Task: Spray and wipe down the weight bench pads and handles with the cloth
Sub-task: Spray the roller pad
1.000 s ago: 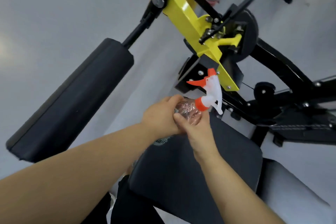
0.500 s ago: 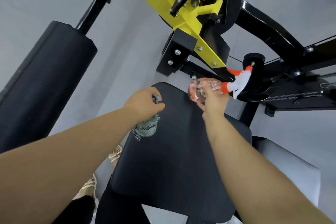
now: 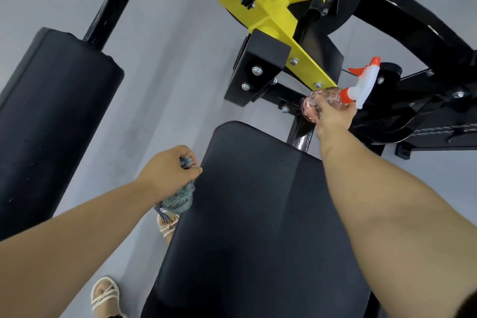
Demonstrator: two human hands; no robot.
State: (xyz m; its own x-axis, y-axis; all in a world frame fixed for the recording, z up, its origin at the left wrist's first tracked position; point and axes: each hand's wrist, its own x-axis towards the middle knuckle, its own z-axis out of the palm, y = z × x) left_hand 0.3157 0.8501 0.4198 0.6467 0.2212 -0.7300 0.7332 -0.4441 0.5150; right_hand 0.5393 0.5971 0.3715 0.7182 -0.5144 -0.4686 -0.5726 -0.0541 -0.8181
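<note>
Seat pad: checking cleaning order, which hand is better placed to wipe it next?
Left, likely: the left hand holds the cloth at the edge of the seat pad; the right hand grips the spray bottle beyond its far end.

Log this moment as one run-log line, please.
left hand grips cloth beside seat pad | right hand holds spray bottle near pad's far end

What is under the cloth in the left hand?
A sandalled foot on the grey floor, partly hidden by the cloth and the black seat pad. The left hand grips the cloth.
</note>
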